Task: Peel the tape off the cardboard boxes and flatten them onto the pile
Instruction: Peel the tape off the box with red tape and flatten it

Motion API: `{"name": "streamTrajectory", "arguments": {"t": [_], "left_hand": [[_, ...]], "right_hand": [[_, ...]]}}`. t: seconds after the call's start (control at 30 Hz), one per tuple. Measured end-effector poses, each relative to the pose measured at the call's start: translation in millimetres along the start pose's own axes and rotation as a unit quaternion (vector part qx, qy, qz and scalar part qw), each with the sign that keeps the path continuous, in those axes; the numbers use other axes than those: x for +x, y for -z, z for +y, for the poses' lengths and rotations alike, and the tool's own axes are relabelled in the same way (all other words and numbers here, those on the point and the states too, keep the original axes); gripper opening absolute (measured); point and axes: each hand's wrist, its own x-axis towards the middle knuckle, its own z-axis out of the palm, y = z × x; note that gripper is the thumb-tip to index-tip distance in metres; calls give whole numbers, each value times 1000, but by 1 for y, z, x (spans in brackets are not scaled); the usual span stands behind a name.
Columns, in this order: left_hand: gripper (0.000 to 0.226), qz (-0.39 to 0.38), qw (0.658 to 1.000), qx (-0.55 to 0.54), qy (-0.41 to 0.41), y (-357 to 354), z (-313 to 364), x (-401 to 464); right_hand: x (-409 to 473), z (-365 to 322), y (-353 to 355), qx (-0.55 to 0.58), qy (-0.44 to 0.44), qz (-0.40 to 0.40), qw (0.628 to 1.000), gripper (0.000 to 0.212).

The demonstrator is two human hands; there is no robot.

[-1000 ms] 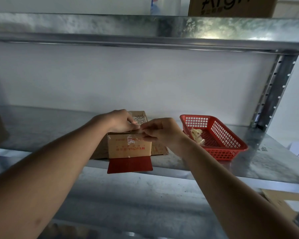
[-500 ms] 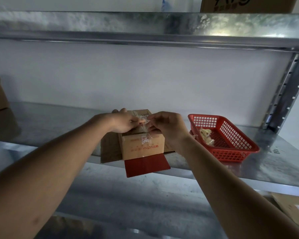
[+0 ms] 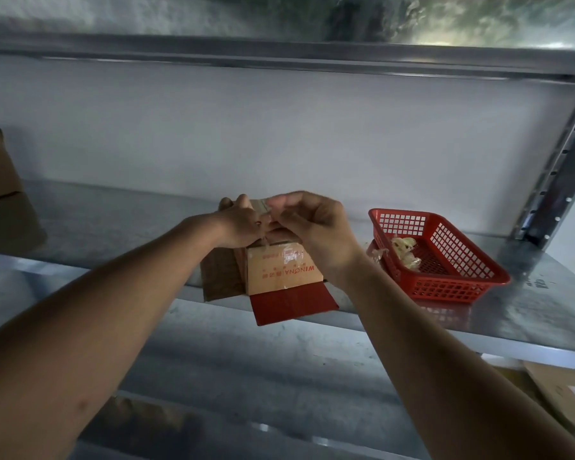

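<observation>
We see a small brown cardboard box (image 3: 284, 268) with red upside-down lettering standing at the front edge of a galvanised metal shelf (image 3: 528, 307), its printed face turned toward us and its long axis running away from us toward the wall. A red inner flap (image 3: 291, 302) hangs out over the shelf edge, and a brown flap (image 3: 221, 275) spreads to the left. Our left hand (image 3: 238, 224) rests curled on the top of the box, while our right hand (image 3: 307, 220) pinches a strip of clear tape (image 3: 264, 240) rising from the box's top front edge. Just right of the box sits a red plastic mesh basket (image 3: 458, 280) holding crumpled tape scraps (image 3: 404, 249).
</observation>
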Motion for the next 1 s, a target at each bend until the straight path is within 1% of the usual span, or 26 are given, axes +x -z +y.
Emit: {"name": "streamTrajectory", "arguments": {"t": [0.07, 0.17, 0.23, 0.27, 0.3, 0.33, 0.4, 0.5, 0.57, 0.67, 0.73, 0.77, 0.8, 0.87, 0.93, 1.0], "left_hand": [[41, 1, 1000, -2, -18, 1, -6, -1], [33, 22, 998, -22, -57, 9, -24, -4], [49, 22, 994, -18, -101, 13, -33, -3], [56, 17, 992, -36, -118, 13, -35, -2], [55, 9, 990, -59, -126, 12, -38, -1], [48, 3, 989, -66, -130, 10, -40, 0], [45, 14, 991, -29, -131, 5, -47, 5], [49, 51, 991, 5, -123, 2, -57, 13], [49, 56, 989, 3, -137, 1, -61, 19], [47, 67, 984, -16, -163, 2, -64, 27], [45, 66, 982, -18, -178, 3, -67, 29], [45, 63, 981, -16, -183, 4, -68, 30], [45, 58, 981, -13, -185, 6, -68, 31], [45, 47, 982, -6, -185, 8, -68, 32], [46, 42, 981, 2, -192, 8, -68, 31], [46, 40, 980, 2, -197, 8, -69, 31]], "right_hand": [[5, -4, -3, -13, 16, 26, 999, 15], [9, -2, 4, -90, 27, 133, 987, 10], [11, 5, 9, -177, 10, 196, 964, 12], [13, 9, 10, -215, -2, 211, 954, 12], [15, 13, 9, -244, -9, 214, 946, 12], [16, 17, 7, -268, -9, 209, 940, 12], [18, 20, 0, -329, 20, 186, 925, 14], [20, 22, -10, -449, 96, 127, 879, 10], [20, 24, -14, -504, 106, 80, 853, 12], [18, 28, -15, -556, 115, 17, 823, 24], [15, 30, -12, -588, 91, -11, 804, 37], [13, 30, -10, -610, 86, -21, 788, 42], [12, 30, -7, -633, 90, -27, 768, 43], [10, 32, -4, -669, 124, -13, 733, 33], [7, 33, -5, -675, 181, 12, 715, 21], [5, 35, -8, -671, 223, 25, 707, 16]]}}
